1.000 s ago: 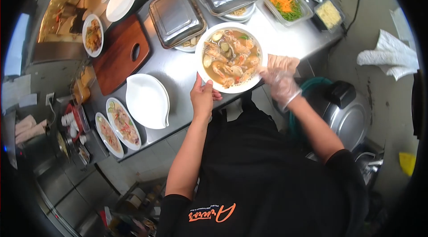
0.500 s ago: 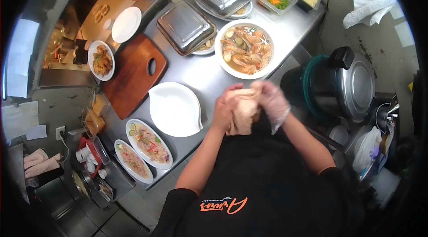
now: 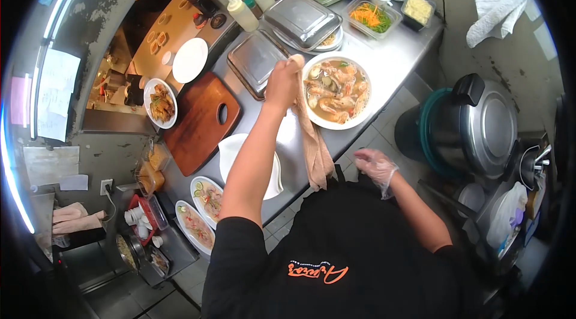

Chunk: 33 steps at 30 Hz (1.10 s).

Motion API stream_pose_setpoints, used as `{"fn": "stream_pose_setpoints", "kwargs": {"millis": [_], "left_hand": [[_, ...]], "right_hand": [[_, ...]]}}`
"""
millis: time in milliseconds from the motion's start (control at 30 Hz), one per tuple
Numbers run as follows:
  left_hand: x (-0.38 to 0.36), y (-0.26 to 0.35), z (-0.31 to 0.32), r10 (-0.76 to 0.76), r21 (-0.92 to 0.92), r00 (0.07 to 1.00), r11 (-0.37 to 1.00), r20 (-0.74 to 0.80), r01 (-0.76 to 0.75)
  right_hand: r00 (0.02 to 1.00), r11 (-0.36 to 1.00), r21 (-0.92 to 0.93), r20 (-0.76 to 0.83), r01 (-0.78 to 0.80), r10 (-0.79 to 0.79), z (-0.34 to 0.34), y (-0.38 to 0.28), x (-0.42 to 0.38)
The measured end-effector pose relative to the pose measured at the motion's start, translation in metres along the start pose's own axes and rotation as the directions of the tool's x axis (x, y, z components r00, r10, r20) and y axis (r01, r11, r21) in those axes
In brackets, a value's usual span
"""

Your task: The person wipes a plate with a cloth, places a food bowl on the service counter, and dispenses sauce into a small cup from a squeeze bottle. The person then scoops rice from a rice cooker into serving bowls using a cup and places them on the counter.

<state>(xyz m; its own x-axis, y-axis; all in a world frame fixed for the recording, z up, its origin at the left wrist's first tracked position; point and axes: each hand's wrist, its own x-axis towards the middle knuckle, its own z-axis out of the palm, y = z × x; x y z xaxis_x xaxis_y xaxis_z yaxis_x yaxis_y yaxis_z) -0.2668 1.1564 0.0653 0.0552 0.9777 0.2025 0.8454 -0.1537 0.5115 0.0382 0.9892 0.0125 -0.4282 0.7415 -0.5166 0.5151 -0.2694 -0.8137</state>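
Note:
My bare left hand [image 3: 283,85] is closed on a peach-coloured towel [image 3: 313,151] at the left rim of a white bowl of shrimp soup [image 3: 338,92]. The towel hangs down past the counter's front edge. Off the counter, in front of my apron, my right hand [image 3: 375,168] wears a clear plastic glove and holds nothing, its fingers loosely apart. Under my left forearm lies a white leaf-shaped plate [image 3: 271,178], partly hidden. Beyond the left hand, a metal lid [image 3: 255,58] sits close to the bowl.
Left of the plate is a wooden cutting board [image 3: 201,127], with two oval dishes [image 3: 208,199] of food nearer me. Another metal lid [image 3: 303,16], squeeze bottles [image 3: 243,16] and a tub of shredded carrot [image 3: 369,17] stand behind. A large lidded pot [image 3: 483,118] is on the right.
My left hand has carried the towel forward from near my chest to the soup bowl's rim. The right hand has let go of the towel and dropped lower. The view has shifted.

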Motion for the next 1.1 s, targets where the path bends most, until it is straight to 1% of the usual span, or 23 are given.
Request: {"fn": "stream_pose_setpoints", "kwargs": {"millis": [67,100,200,300,400,533,600,633,733,800,867,900,933,967,1000,1033,1067,1100], "left_hand": [[0.016,0.004,0.004,0.136,0.064,0.986,0.988,0.098,-0.142],[0.019,0.003,0.007,0.128,0.125,0.979,0.981,0.16,-0.149],[0.019,-0.001,0.009,0.049,0.111,0.974,0.991,0.219,-0.075],[-0.014,0.005,0.012,-0.063,0.107,0.991,0.993,0.117,0.05],[-0.058,-0.001,0.025,-0.125,0.084,0.992,0.989,0.005,0.125],[-0.109,0.05,0.026,-0.258,0.048,0.963,0.964,-0.083,0.262],[-0.124,0.075,0.032,-0.325,0.044,0.937,0.942,-0.126,0.332],[-0.131,0.087,0.032,-0.37,0.012,0.924,0.928,-0.093,0.373],[-0.153,0.107,0.054,-0.32,-0.039,0.929,0.947,-0.185,0.318],[-0.163,0.121,0.065,-0.279,-0.08,0.945,0.96,-0.169,0.269],[-0.172,0.136,0.078,-0.234,-0.119,0.956,0.969,-0.178,0.215],[-0.178,0.146,0.083,-0.301,-0.216,0.95,0.936,-0.082,0.278],[-0.183,0.158,0.088,-0.354,-0.306,0.935,0.888,0.018,0.342],[-0.185,0.171,0.093,-0.391,-0.388,0.912,0.827,0.123,0.407],[-0.186,0.183,0.098,-0.445,-0.708,0.881,0.569,0.161,0.417],[-0.18,0.193,0.091,-0.541,-0.805,0.835,0.447,0.103,0.389],[-0.175,0.198,0.082,-0.636,-0.886,0.77,0.322,0.06,0.335],[-0.175,0.192,0.079,-0.701,-0.913,0.71,0.25,0.06,0.323]], "right_hand": [[0.996,0.996,0.039,-0.021,-0.085,0.086,-0.011,0.013,-0.011],[0.993,0.992,0.07,-0.028,-0.109,0.111,-0.016,0.011,-0.019],[0.993,0.982,0.15,-0.025,-0.112,0.118,-0.026,0.037,-0.024],[0.989,0.935,0.329,-0.016,-0.132,0.146,-0.035,0.058,-0.026],[0.978,0.92,0.344,-0.014,-0.189,0.206,-0.05,0.057,-0.028],[0.969,0.906,0.35,0.024,-0.238,0.245,-0.066,0.06,-0.02],[0.975,0.932,0.288,0.039,-0.219,0.217,-0.074,0.057,-0.015],[0.977,0.941,0.261,0.044,-0.215,0.211,-0.077,0.054,-0.012],[0.978,0.961,0.186,0.066,-0.207,0.198,-0.082,0.051,-0.004],[0.98,0.972,0.144,0.095,-0.188,0.175,-0.083,0.048,0.0],[0.996,0.995,0.079,0.045,0.069,-0.073,-0.076,0.036,-0.005],[0.98,0.98,0.043,0.026,0.196,-0.197,-0.07,0.029,-0.007],[0.947,0.943,-0.087,0.017,0.321,-0.321,-0.062,0.024,-0.008],[0.898,0.875,-0.217,0.021,0.433,-0.439,-0.053,0.02,-0.007],[0.837,0.779,-0.342,0.042,0.525,-0.546,-0.046,0.02,-0.006],[0.925,0.895,-0.236,0.14,0.378,-0.353,-0.044,0.02,0.002],[0.956,0.957,-0.113,0.155,0.267,-0.248,-0.047,0.023,0.0],[0.972,0.989,0.009,0.182,0.147,-0.146,-0.055,0.016,-0.005]]}}
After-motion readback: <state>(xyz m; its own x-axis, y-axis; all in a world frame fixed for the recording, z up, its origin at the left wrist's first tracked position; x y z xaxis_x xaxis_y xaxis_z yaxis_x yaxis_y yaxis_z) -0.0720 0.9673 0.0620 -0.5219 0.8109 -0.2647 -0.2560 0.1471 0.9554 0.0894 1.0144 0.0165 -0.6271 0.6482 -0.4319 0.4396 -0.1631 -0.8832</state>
